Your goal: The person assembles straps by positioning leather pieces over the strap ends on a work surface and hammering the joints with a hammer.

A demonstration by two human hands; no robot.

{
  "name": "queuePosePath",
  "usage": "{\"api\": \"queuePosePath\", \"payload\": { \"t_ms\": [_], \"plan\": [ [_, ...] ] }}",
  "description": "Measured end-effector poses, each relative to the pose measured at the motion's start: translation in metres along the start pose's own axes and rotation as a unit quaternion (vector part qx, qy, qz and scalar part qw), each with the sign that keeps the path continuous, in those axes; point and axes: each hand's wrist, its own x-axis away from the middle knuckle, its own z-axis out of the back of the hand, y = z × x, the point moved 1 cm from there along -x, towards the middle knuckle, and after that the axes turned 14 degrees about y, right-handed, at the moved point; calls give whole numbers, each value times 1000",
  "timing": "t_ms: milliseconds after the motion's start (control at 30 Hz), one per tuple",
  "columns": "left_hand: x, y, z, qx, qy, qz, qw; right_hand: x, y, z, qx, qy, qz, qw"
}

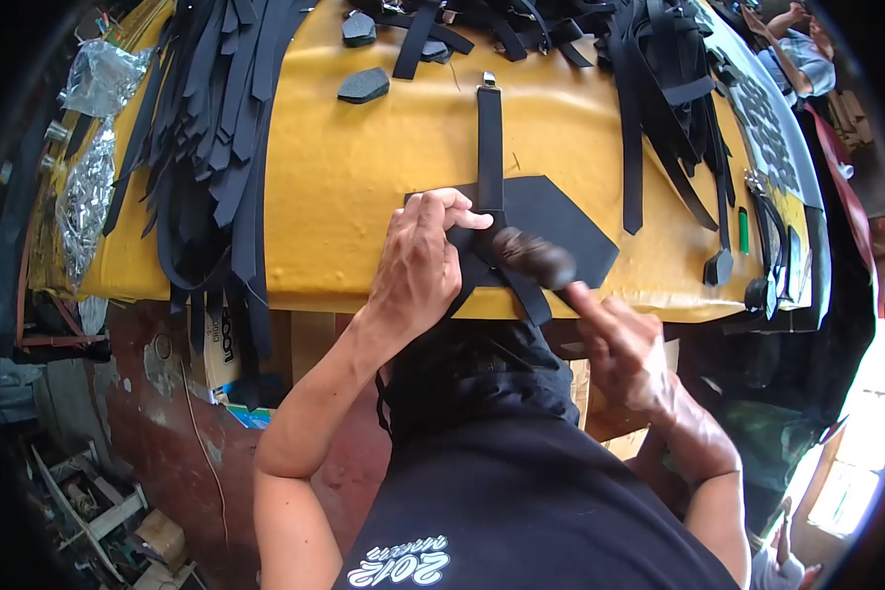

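Note:
My right hand (624,344) is closed around a hammer, whose dark head (536,258) is smeared by motion just right of my left fingers. My left hand (425,251) pinches and presses the black strap (490,147) where several straps cross. That strap runs straight up from my fingertips to a metal clip (489,81) at its far end. Beneath the crossing lies a black angular pad (565,221), flat on the yellow tabletop (334,187). Two lower strap ends spread toward the table's near edge. What lies right under my left fingertips is hidden.
A thick bunch of black straps (231,118) hangs over the table's left side, with more straps (659,88) at the right. Small dark pieces (364,86) lie at the back. Crumpled clear plastic (106,79) is far left, a green marker (743,231) right. Other people are at the right edge.

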Motion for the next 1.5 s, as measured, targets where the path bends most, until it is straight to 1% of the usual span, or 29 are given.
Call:
{"api": "queuePosePath", "payload": {
  "t_ms": [33,67,167,200,300,333,367,433,500,567,633,667,733,767,833,867,933,967,1000,1033,1100,1167,1200,1233,1333,1433,1467,1500],
  "plan": [
    [-7,0,0,1,4,-3,1000,1,5,-4,28,-12,7,1000],
    [-6,-2,-2,-13,14,-28,999,1,7,-5,28,-23,15,999],
    [-6,-4,-1,-11,2,-17,1000,-9,6,5,15,-7,16,1000],
    [-4,-5,-2,-21,10,-30,999,-9,5,8,-2,16,20,1000],
    [-6,2,-1,-37,7,-35,999,-6,1,9,17,-20,26,999],
    [-6,-1,-3,-10,29,-32,999,-6,3,2,18,-36,29,999],
    [-7,-1,-4,-12,26,-35,999,-7,5,4,24,-33,42,998],
    [-5,-3,-3,-19,18,-32,999,-13,1,11,25,-26,23,999],
    [-9,-6,-4,-9,23,-28,999,-10,6,10,21,40,41,998],
    [-6,3,0,-18,12,-18,1000,-2,5,6,30,7,20,999],
    [-7,1,-3,-10,8,-13,1000,-2,9,1,10,-18,16,1000],
    [-9,0,-3,-13,12,-16,1000,-7,10,5,-18,-19,-1,1000],
    [-4,0,0,2,-3,4,1000,-6,4,6,-50,29,-23,998],
    [-8,0,0,-4,3,-2,1000,-12,7,7,-64,53,-24,996],
    [-2,2,0,-14,2,0,1000,-10,3,16,-39,77,-19,996],
    [-3,1,-1,-13,3,-4,1000,-8,3,16,-56,96,-10,994],
    [-4,1,0,-10,5,-5,1000,-8,6,11,-67,93,-4,993],
    [-3,2,0,-7,4,-6,1000,-6,9,5,-63,69,-8,996],
    [-3,3,0,-5,0,-3,1000,-6,12,-1,-33,17,-19,999],
    [-3,4,1,-5,-2,1,1000,-7,12,2,-40,-8,-40,998],
    [2,10,5,-20,3,-3,1000,-17,6,10,-45,-28,-42,998],
    [4,20,6,-43,20,-31,998,-17,9,7,-77,-10,-52,996],
    [12,20,4,-63,55,-49,995,-16,9,6,-93,-3,-58,994],
    [15,28,10,-73,69,-69,993,-16,9,8,-108,-18,-93,990],
    [35,40,3,-88,51,-103,989,-19,10,14,-155,-56,-195,967],
    [44,39,-8,-149,20,-107,983,-30,8,22,-97,-60,-177,978],
    [44,41,-8,-160,11,-105,981,-31,9,22,-89,-30,-142,985],
    [44,44,-8,-171,2,-100,980,-36,6,26,-84,-47,-172,980]
  ]
}}
